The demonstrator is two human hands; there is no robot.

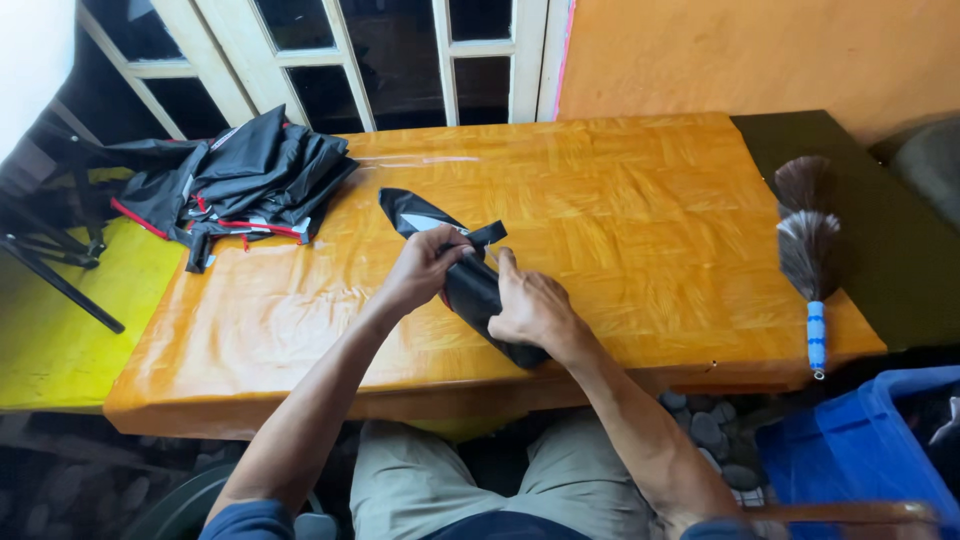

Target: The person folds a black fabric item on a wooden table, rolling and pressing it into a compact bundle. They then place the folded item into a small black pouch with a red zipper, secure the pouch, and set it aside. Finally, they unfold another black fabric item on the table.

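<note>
A folded black umbrella (470, 280) lies near the front edge of the orange wooden table (620, 230), its long axis running diagonally, tip toward the far left. The left hand (425, 268) grips its strap; the right hand (530, 305) clasps its body.

Soft daylight, glare on the glossy table (620, 200), edges bowed.

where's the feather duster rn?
Head view, far right: the feather duster lies at the right edge of the wooden table, above the blue bin.

Glossy wooden table (640, 200), orange wall (760, 50)
</note>
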